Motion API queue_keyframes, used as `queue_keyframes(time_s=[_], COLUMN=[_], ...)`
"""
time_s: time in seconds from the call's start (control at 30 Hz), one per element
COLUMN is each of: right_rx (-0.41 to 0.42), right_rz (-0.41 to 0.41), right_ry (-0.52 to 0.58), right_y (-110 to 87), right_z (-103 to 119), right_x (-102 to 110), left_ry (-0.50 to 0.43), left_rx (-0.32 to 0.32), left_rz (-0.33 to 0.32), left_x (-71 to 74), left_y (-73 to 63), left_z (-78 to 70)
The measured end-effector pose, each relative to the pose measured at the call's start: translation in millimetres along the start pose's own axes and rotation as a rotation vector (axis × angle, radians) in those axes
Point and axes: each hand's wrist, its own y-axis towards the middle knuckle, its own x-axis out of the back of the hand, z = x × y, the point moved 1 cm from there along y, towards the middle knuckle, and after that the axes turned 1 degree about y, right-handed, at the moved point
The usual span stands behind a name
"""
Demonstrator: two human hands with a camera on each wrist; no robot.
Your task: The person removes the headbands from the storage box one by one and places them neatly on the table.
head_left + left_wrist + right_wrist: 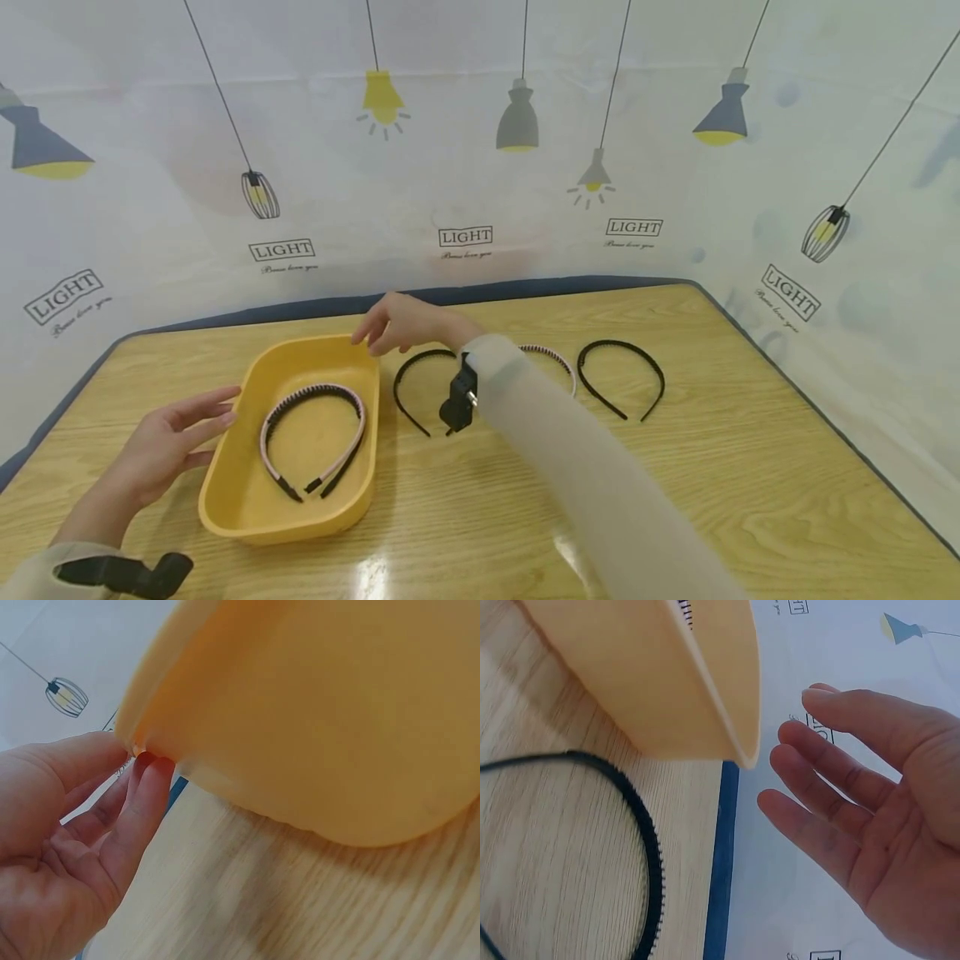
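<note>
A yellow plastic bin (217, 500) stands on the table with headbands inside: a pink-and-black toothed headband (268, 425) overlapping a black headband (341, 468). At its left side, my left hand (161, 442) touches the bin near the rim with extended fingertips, seen close up in the left wrist view. My right hand (401, 323) hovers by the far right corner, fingers loosely bent and holding nothing. The right wrist view shows a gap between those fingers (802, 817) and the bin's corner. Right of the bin lies a black toothed headband (401, 392), partly covered by my right forearm.
Farther right on the wooden table (750, 467) lie a pink headband (558, 357), half hidden behind my sleeve, and another black headband (622, 343). A white backdrop (465, 192) printed with lamps rises along the table's far and right edges.
</note>
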Motion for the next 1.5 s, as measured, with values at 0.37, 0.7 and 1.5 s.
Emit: queue_keyframes(time_s=[0.37, 0.7, 1.5], right_rx=[-0.004, -0.045, -0.098], right_rz=[0.006, -0.008, -0.009], right_ry=[0.045, 0.047, 0.098], right_y=[20.6, 35.8, 62.7], right_z=[10.8, 20.1, 45.1], right_x=[-15.2, -25.1, -56.6], left_ry=[0.001, -0.016, -0.042], left_rx=[0.005, 0.009, 0.001], left_rz=[0.001, 0.015, 0.025], left_x=[-0.5, 0.3, 1.1], left_y=[-0.3, -1.5, 0.2], left_z=[-0.5, -0.1, 0.4])
